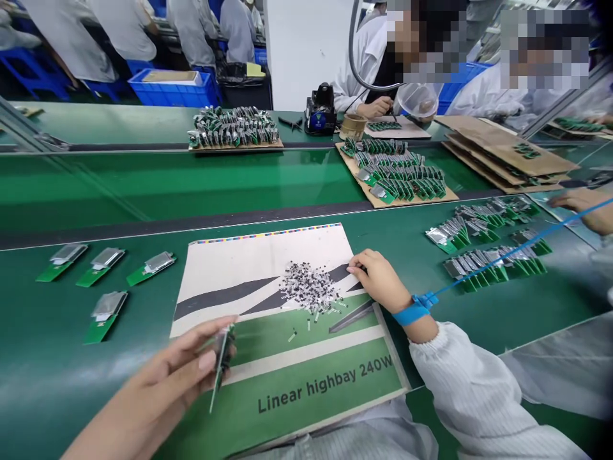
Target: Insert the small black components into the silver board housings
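My left hand (186, 367) grips a green circuit board (221, 358) between thumb and fingers, tilted nearly edge-on over the near left of a printed cardboard sheet (325, 390). On that sheet lies a heap of tiny black-and-white pieces (311, 287). My right hand (378, 275), a blue wrist strap (414, 311) at its wrist, is just right of the heap with thumb and forefinger pinched together. Whatever may be between those fingertips is too small to make out. Several boards with silvery rectangular parts, one of them a near board (106, 316), lie at the left.
More boards (493, 262) stand in rows at the right, beside another person's hand (587, 207). A blue cord (527, 241) runs from my strap. Beyond the ledge are a loaded cardboard tray (397, 172), another board stack (234, 128) and a person working (368, 64).
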The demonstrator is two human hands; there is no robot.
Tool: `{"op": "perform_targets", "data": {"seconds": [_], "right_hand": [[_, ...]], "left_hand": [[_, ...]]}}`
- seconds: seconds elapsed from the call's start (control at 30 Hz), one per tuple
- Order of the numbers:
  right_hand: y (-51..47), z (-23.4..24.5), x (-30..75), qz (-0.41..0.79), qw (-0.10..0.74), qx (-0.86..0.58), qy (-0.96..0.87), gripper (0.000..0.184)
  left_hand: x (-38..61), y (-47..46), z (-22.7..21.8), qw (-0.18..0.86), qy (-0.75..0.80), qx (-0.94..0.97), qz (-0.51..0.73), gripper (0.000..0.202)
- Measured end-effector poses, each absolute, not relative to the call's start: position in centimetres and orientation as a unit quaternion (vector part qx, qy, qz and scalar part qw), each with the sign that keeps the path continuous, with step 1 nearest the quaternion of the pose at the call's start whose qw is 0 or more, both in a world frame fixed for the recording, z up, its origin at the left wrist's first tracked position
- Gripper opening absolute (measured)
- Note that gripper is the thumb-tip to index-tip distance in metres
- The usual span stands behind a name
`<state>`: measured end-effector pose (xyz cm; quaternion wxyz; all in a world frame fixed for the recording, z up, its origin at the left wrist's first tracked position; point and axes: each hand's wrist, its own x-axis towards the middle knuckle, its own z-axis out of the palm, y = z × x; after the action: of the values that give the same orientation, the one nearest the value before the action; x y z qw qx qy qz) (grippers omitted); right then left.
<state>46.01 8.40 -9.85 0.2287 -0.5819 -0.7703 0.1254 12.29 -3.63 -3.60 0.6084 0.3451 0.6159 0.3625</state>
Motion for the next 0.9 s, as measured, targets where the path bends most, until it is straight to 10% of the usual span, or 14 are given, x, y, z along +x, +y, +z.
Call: {"op": "perform_targets", "data": {"seconds": [0.23, 0.9], "right_hand": [[6.7, -8.9, 45.9, 0.195, 0.279, -0.584, -0.737, 0.012], [0.5, -3.3, 43.2, 0.429, 0.412, -0.467, -0.655, 0.008]], "left_hand": [[15.7, -4.7, -3.9, 0.82, 0.439, 0.152, 0.335, 0.025], [19.6, -3.8, -2.6, 0.735, 0.527, 0.341, 0.256, 0.047]]}}
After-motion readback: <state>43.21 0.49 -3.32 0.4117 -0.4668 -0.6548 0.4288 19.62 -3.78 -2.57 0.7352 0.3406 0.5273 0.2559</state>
